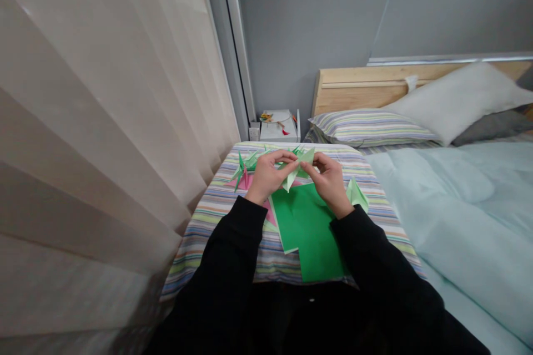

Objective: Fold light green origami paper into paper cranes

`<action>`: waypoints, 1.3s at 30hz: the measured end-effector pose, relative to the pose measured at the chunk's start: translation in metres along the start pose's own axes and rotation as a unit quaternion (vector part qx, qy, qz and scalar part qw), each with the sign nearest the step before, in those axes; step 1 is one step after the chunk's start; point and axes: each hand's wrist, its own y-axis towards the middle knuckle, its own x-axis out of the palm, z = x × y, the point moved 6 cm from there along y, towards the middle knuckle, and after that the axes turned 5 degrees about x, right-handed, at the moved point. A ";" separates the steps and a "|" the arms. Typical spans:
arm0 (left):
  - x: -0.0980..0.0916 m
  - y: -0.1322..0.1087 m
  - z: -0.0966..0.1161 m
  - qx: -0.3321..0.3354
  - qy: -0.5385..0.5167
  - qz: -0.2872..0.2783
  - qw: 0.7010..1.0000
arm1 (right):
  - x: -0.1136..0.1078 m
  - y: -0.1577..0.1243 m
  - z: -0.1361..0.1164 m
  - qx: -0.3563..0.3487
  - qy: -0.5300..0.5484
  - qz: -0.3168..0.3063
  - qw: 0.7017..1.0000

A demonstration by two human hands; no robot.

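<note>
Between my two hands is a light green folded paper [300, 170], raised above the striped tablecloth. My left hand [270, 173] pinches its left side between thumb and fingers. On its right side, my right hand [328, 177] grips it the same way. Below lie dark green paper sheets [310, 227], overlapping each other. Several folded green paper pieces, one looking like a paper crane [241, 169], stand behind and left of my left hand. Pink paper [245, 180] shows among them. Another light green folded paper [357, 194] rests just right of my right wrist.
A striped cloth [216, 227] covers the small table. Along the left runs a pale curtain [125, 122]. The bed with a light blue quilt [466, 205] is on the right, and a white bedside stand [277, 130] with small colourful items stands behind the table.
</note>
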 end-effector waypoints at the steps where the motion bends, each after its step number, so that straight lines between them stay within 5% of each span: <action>1: 0.002 0.001 0.001 -0.001 0.006 -0.002 1.000 | -0.001 0.001 0.001 0.003 0.011 0.005 1.000; 8: 0.014 0.006 0.015 0.001 0.091 0.001 0.996 | -0.003 0.004 0.009 0.024 0.072 0.018 0.997; 19: 0.033 0.016 0.045 0.055 0.082 0.032 0.995 | -0.002 0.004 0.015 0.023 0.104 0.013 0.994; 39: 0.023 0.017 0.026 -0.021 -0.022 0.089 0.996 | -0.002 -0.001 -0.012 -0.002 0.065 0.002 0.998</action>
